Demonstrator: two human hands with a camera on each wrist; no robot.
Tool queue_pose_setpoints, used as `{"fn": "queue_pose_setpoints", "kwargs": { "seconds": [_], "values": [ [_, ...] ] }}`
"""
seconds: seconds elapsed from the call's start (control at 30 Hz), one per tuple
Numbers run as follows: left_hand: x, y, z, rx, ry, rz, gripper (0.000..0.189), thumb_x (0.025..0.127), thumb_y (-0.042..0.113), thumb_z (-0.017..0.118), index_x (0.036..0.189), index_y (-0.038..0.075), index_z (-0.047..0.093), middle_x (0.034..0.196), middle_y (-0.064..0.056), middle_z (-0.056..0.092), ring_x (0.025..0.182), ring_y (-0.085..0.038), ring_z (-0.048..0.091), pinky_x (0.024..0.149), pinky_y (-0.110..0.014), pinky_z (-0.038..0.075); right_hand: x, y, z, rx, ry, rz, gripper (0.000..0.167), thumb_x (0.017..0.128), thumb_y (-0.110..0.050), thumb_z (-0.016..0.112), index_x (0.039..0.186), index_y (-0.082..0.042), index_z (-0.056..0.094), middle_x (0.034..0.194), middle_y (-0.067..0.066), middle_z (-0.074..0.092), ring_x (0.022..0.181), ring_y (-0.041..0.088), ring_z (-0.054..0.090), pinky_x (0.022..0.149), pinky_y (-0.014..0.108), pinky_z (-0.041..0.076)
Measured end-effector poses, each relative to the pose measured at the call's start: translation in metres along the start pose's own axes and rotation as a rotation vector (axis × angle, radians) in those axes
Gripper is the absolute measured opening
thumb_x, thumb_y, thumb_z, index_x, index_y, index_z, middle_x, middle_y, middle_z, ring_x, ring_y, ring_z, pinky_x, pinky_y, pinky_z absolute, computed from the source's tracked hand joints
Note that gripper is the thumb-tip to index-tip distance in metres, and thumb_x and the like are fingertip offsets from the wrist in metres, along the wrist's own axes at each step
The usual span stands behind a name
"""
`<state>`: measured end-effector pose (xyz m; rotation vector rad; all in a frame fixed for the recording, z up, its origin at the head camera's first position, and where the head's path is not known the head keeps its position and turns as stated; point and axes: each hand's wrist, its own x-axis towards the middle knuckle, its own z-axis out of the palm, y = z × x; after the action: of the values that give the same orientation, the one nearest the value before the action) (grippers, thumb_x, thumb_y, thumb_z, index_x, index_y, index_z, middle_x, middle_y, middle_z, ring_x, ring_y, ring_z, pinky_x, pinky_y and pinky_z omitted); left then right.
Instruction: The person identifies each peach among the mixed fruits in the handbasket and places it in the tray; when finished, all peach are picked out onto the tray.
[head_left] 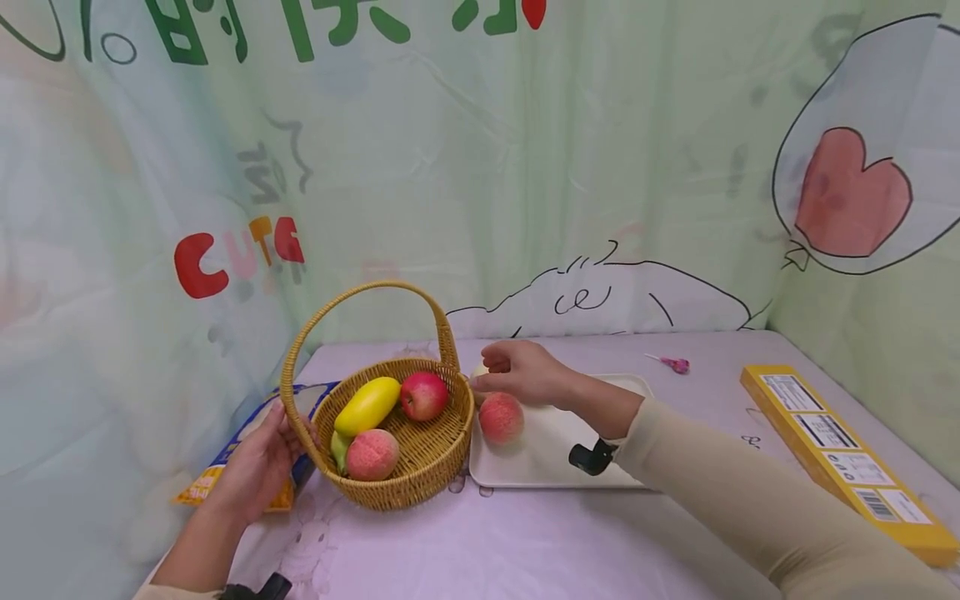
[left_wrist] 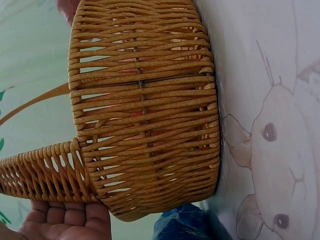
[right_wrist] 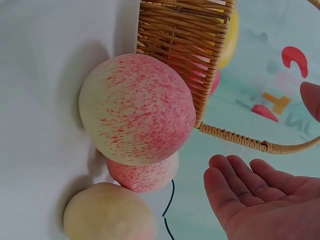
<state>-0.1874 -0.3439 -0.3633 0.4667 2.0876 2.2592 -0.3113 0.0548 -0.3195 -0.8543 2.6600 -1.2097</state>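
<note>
A wicker basket with a tall arched handle holds a yellow mango-like fruit, a red apple, a pink peach and a partly hidden green fruit. My left hand holds the handle at its left base; its fingers lie against the handle in the left wrist view. To the basket's right, my right hand is over a white tray, its fingers loosely bent around nothing. A peach sits below it; the right wrist view shows this peach and two more peaches.
Behind my left hand lies a blue and yellow packet, partly covered by the basket. A long yellow box with labels lies at the right. A small pink lollipop is at the back right. A printed curtain hangs behind the table.
</note>
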Motion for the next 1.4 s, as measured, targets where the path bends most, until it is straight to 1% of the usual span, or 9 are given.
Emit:
{"fn": "queue_pose_setpoints", "kwargs": {
  "seconds": [0.17, 0.4, 0.63, 0.8, 0.93, 1.07, 1.13, 1.3, 1.4],
  "values": [
    [0.0, -0.001, -0.001, -0.003, -0.018, 0.017, 0.042, 0.115, 0.042, 0.023, 0.113, 0.016, 0.056, 0.106, 0.004, 0.066, 0.101, -0.012, 0.06, 0.094, -0.023, 0.047, 0.0, -0.007, 0.0, -0.013, -0.018, -0.015, 0.068, 0.093, -0.045, 0.074, 0.143, -0.002, 0.057, 0.138, 0.015, 0.066, 0.126, 0.028, 0.064, 0.109, 0.046, 0.049],
    [0.001, -0.001, 0.0, 0.034, 0.003, 0.029, 0.042, 0.115, 0.042, 0.024, 0.114, 0.019, 0.06, 0.107, 0.004, 0.065, 0.102, -0.012, 0.06, 0.095, -0.023, 0.05, -0.001, -0.026, -0.003, -0.039, -0.072, -0.048, 0.065, 0.092, -0.049, 0.073, 0.139, -0.004, 0.062, 0.131, 0.009, 0.069, 0.122, 0.024, 0.064, 0.107, 0.045, 0.051],
    [-0.001, -0.002, 0.001, 0.006, 0.018, 0.004, 0.039, 0.114, 0.043, 0.025, 0.117, 0.02, 0.056, 0.107, 0.006, 0.065, 0.103, -0.012, 0.059, 0.096, -0.023, 0.048, 0.008, -0.039, 0.0, -0.041, -0.153, -0.08, 0.054, 0.094, -0.05, 0.071, 0.132, -0.011, 0.067, 0.127, 0.003, 0.071, 0.116, 0.02, 0.064, 0.102, 0.041, 0.052],
    [0.0, -0.003, 0.001, 0.006, 0.012, 0.014, 0.041, 0.114, 0.043, 0.024, 0.117, 0.019, 0.058, 0.107, 0.005, 0.065, 0.103, -0.012, 0.059, 0.095, -0.023, 0.049, 0.017, -0.048, 0.001, -0.09, -0.184, -0.102, 0.061, 0.093, -0.052, 0.071, 0.136, -0.01, 0.064, 0.129, 0.004, 0.07, 0.118, 0.02, 0.063, 0.104, 0.04, 0.051],
    [0.002, -0.002, 0.0, 0.0, -0.006, 0.026, 0.042, 0.115, 0.042, 0.023, 0.116, 0.019, 0.058, 0.107, 0.004, 0.065, 0.103, -0.012, 0.059, 0.096, -0.023, 0.048, 0.024, -0.056, 0.003, -0.122, -0.233, -0.11, 0.062, 0.092, -0.055, 0.071, 0.135, -0.01, 0.065, 0.123, 0.002, 0.072, 0.115, 0.019, 0.063, 0.102, 0.039, 0.052],
    [0.003, -0.002, -0.001, -0.018, -0.007, 0.015, 0.042, 0.114, 0.043, 0.023, 0.115, 0.017, 0.056, 0.106, 0.004, 0.063, 0.102, -0.011, 0.058, 0.096, -0.024, 0.046, 0.033, -0.063, 0.009, -0.149, -0.295, -0.108, 0.059, 0.09, -0.057, 0.072, 0.128, -0.011, 0.068, 0.112, -0.001, 0.072, 0.106, 0.018, 0.063, 0.094, 0.035, 0.053],
    [0.003, -0.002, -0.001, -0.019, 0.0, 0.011, 0.04, 0.114, 0.043, 0.024, 0.115, 0.018, 0.055, 0.106, 0.004, 0.064, 0.102, -0.011, 0.058, 0.096, -0.024, 0.046, 0.036, -0.066, 0.012, -0.161, -0.324, -0.104, 0.062, 0.089, -0.057, 0.074, 0.128, -0.01, 0.068, 0.111, -0.002, 0.072, 0.105, 0.017, 0.063, 0.092, 0.034, 0.053],
    [0.003, -0.001, 0.001, -0.011, 0.016, 0.012, 0.04, 0.114, 0.044, 0.025, 0.115, 0.021, 0.058, 0.106, 0.004, 0.064, 0.102, -0.012, 0.059, 0.095, -0.023, 0.048, 0.044, -0.075, 0.02, -0.199, -0.371, -0.101, 0.063, 0.085, -0.054, 0.08, 0.13, -0.011, 0.067, 0.113, -0.002, 0.07, 0.107, 0.017, 0.061, 0.093, 0.03, 0.053],
    [0.003, 0.001, 0.0, -0.017, 0.019, -0.005, 0.042, 0.114, 0.044, 0.024, 0.113, 0.019, 0.058, 0.106, 0.003, 0.063, 0.103, -0.013, 0.058, 0.096, -0.024, 0.047, 0.048, -0.081, 0.023, -0.216, -0.401, -0.119, 0.062, 0.084, -0.05, 0.082, 0.129, -0.011, 0.067, 0.119, 0.001, 0.07, 0.109, 0.017, 0.061, 0.095, 0.03, 0.053]
  ]
}}
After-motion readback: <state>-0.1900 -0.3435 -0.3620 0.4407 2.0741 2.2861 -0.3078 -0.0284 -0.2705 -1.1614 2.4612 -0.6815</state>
